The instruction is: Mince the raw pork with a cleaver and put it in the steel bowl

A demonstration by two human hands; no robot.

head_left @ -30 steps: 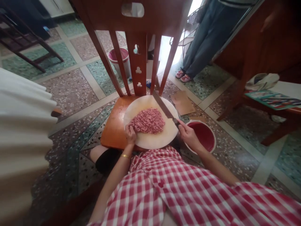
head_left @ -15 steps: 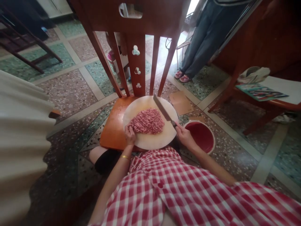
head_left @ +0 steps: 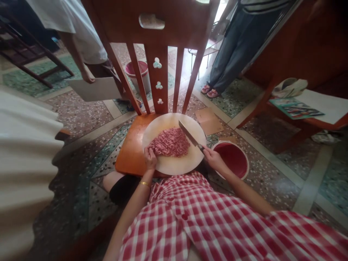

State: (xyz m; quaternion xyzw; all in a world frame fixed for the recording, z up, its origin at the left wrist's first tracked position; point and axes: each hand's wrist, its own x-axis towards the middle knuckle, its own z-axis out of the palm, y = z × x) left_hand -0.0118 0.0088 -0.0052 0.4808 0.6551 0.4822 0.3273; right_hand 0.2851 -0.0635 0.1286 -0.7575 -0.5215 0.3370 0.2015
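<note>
While the chair bears the round board before you, the minced meat lies on it, ahead of and between your left hand and right hand. The left curls at the board's rim just beside the meat, its grip unclear; the right grasps the knife.

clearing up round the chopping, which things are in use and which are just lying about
In use:
- meat, left hand at its edge
- knife, in the right hand
- board, under the meat
- chair, under the board

Apparently just lying about:
- cardboard, on the floor
- booklet, at far right
- pale cloth, beside the booklet
</note>
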